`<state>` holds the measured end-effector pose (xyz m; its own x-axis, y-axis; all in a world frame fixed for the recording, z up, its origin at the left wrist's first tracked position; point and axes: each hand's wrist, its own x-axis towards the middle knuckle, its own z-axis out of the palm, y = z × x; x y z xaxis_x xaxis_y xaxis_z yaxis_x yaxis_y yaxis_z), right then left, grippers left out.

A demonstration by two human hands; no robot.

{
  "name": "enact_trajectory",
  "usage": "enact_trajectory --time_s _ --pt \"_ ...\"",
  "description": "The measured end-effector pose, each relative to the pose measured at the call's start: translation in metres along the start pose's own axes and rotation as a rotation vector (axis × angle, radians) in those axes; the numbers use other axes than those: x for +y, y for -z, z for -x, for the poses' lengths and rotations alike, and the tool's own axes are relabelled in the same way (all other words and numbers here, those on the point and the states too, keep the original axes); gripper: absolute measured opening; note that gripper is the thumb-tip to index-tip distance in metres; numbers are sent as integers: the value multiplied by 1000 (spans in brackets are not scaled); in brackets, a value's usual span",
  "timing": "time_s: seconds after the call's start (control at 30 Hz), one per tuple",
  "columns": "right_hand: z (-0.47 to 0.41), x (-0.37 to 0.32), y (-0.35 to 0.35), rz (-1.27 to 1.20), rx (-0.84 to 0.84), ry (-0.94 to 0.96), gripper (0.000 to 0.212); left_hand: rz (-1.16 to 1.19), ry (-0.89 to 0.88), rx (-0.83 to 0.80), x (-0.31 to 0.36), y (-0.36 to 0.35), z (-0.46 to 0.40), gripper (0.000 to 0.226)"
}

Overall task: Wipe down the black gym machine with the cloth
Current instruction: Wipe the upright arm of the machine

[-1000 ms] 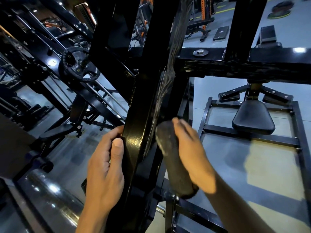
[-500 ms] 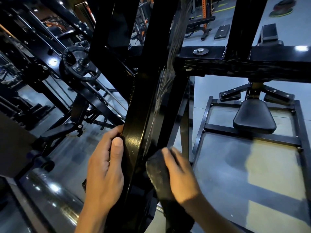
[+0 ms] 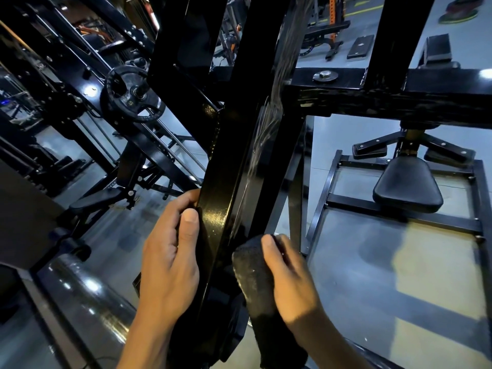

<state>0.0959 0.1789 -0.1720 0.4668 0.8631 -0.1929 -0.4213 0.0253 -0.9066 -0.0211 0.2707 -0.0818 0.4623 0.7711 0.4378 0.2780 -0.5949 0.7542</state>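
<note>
- The right hand (image 3: 290, 278) with the cloth (image 3: 255, 283) has slid down the post (image 3: 234, 161): a second ago the cloth's top sat near mid-frame, level with the left thumb tip; now it sits lower, in the lower centre of the frame.
- The right hand has also drawn leftward, closer to the post's right face.
- Over the last half second the cloth barely dropped further.
- The seat pad (image 3: 407, 187) at right sits slightly lower in frame.

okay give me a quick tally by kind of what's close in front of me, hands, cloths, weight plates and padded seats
Hands: 2, left hand, right hand
Cloths: 1, dark cloth
Weight plates: 1, black weight plate
Padded seats: 1, black padded seat
Total: 5
</note>
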Motion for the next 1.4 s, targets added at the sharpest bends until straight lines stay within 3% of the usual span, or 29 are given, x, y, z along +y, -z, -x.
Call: enact_trajectory --time_s 0.1,0.2,0.33,0.4,0.63,0.7,0.8,0.93,1.1,1.27,1.33,1.4 --pt "9 -10 3 -272 18 98 33 -10 10 2 -2 1 0 36" --pt "21 -3 -8 -196 6 183 32 -11 13 5 -3 1 0 36" --pt "26 4 -37 -55 204 321 66 -21 11 1 -4 2 0 34" --pt "26 3 -46 -65 261 357 72 -20 8 -3 -4 3 0 34" --pt "3 -31 -38 0 199 379 29 -15 14 -12 -1 2 -1 34" --pt "-4 -42 -35 20 231 426 29 -7 23 -11 -1 2 0 33" --pt "9 -24 -40 31 216 350 30 -21 11 -16 0 2 -1 33" --pt "23 -10 -44 98 177 305 48 -22 5 -17 -1 2 -3 33" --pt "-10 -52 -30 72 252 459 34 -16 25 -15 -1 2 -1 35" --pt "22 -18 -47 108 237 319 42 -11 26 -24 2 2 -2 32" --pt "27 -17 -49 163 240 360 46 -10 29 -21 1 2 -2 33" --pt "13 -32 -43 170 197 396 38 -2 35 -22 1 2 -2 34"
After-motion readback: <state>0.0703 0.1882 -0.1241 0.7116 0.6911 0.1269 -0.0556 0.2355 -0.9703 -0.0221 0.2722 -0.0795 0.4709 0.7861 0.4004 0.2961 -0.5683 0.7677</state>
